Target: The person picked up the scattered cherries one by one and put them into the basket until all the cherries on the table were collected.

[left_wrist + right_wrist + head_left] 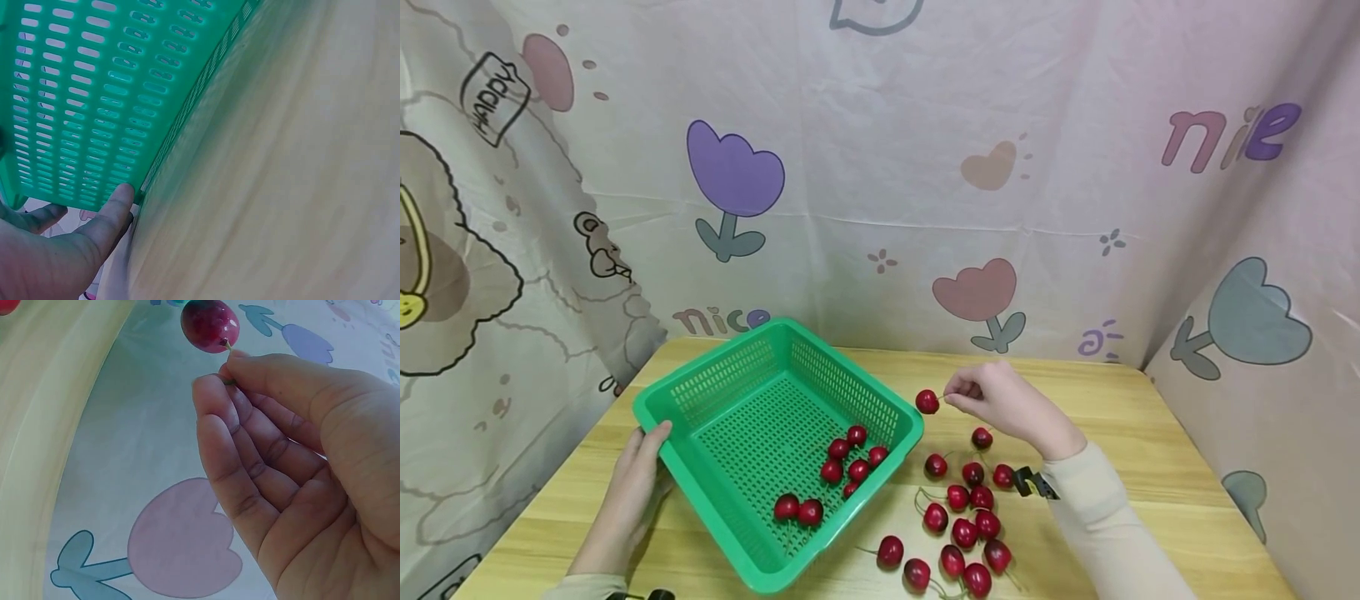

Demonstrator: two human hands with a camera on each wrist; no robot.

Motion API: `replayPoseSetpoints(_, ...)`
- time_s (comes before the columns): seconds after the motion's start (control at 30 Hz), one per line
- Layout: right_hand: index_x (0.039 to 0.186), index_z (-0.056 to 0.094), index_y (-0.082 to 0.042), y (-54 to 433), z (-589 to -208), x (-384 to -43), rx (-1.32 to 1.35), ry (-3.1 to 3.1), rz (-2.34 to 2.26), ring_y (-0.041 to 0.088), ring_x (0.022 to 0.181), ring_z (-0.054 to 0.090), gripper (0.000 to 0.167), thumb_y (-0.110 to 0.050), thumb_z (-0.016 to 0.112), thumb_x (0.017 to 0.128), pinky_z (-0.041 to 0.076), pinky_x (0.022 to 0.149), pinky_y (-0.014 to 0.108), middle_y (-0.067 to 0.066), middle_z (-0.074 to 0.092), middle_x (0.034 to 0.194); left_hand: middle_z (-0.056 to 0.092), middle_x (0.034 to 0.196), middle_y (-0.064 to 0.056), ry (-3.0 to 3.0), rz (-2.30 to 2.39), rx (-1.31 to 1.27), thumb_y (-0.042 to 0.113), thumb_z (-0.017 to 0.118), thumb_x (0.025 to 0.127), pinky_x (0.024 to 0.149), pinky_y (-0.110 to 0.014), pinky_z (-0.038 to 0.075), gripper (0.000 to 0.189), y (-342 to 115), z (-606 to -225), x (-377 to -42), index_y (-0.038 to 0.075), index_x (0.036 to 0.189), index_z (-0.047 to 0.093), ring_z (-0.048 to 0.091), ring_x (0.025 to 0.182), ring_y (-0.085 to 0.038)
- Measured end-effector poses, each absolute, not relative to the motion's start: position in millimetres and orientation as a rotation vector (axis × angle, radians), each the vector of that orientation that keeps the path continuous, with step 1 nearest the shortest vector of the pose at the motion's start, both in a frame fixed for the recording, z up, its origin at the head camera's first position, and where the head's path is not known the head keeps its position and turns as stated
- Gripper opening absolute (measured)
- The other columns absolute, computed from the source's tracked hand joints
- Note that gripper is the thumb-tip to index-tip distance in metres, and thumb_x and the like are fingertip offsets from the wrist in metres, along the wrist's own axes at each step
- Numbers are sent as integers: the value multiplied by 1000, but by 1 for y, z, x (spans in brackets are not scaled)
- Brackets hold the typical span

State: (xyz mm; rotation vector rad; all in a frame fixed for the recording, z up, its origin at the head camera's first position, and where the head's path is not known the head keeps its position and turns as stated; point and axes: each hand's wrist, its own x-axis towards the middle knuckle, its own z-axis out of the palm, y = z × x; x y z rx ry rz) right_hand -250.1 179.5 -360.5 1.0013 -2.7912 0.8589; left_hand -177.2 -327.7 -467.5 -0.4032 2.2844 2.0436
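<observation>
A green plastic basket with perforated walls is tilted on the table, several red cherries gathered in its lower right part. My left hand grips the basket's left side, thumb over the rim. In the left wrist view, fingers of this hand lie against the slotted wall. Just right of the basket's right corner, my right hand pinches a cherry by its stem. The right wrist view shows the thin stem between thumb and fingertips, and the round fruit hanging free of the palm.
Several more cherries with stems lie scattered on the wooden table, in front of and below my right hand. A printed cloth hangs behind the table's back edge and along both sides.
</observation>
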Motion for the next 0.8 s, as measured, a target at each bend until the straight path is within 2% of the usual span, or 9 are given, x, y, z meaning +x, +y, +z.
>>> replayPoseSetpoints(0.17,98,81,-12,174,-356,-252,990,-2784,866,0,76,67,6,-12,76,102,60,73,23,-7,76,85,22,168,-12,2288,2045,-396,61,36,113,130,-60,25,86,-327,-467,-177,13,174,-4,41,139,-14)
replayPoseSetpoints(0.23,98,81,-13,171,-354,-253,989,-2785,861,0,75,66,6,-14,76,102,60,73,22,-8,75,85,22,168,-11,2286,2043,-401,61,37,113,128,-54,33,87,-327,-466,-177,14,174,-4,40,140,-14)
replayPoseSetpoints(0.33,99,81,-12,167,-353,-254,994,-2779,845,0,76,66,7,-16,76,102,60,73,23,-8,76,86,22,167,-11,2282,2050,-400,61,37,113,113,-31,48,88,-328,-466,-177,13,173,-4,42,136,-11)
replayPoseSetpoints(0.4,99,81,-11,164,-352,-255,995,-2779,844,0,75,66,7,-16,77,102,59,72,23,-8,76,86,23,166,-12,2282,2062,-390,60,38,113,98,-18,51,88,-328,-467,-176,12,173,-4,45,131,-7)
replayPoseSetpoints(0.47,100,81,-10,161,-351,-256,1004,-2779,846,0,75,66,8,-16,77,101,59,72,23,-7,76,86,24,165,-13,2283,2080,-376,59,38,114,88,-12,51,88,-328,-467,-176,10,173,-4,48,126,-3)
replayPoseSetpoints(0.6,101,82,-9,154,-350,-258,1037,-2783,858,0,75,66,9,-15,76,102,59,72,22,-6,77,87,27,162,-12,2291,2097,-369,58,39,114,86,-10,52,87,-328,-468,-175,9,173,-3,50,121,2)
replayPoseSetpoints(0.8,98,81,-12,142,-347,-261,1115,-2751,861,2,76,69,7,-13,76,102,60,73,21,-5,78,87,25,165,-11,2299,2068,-379,59,38,114,91,-12,52,87,-329,-469,-176,12,173,-3,47,126,-1)
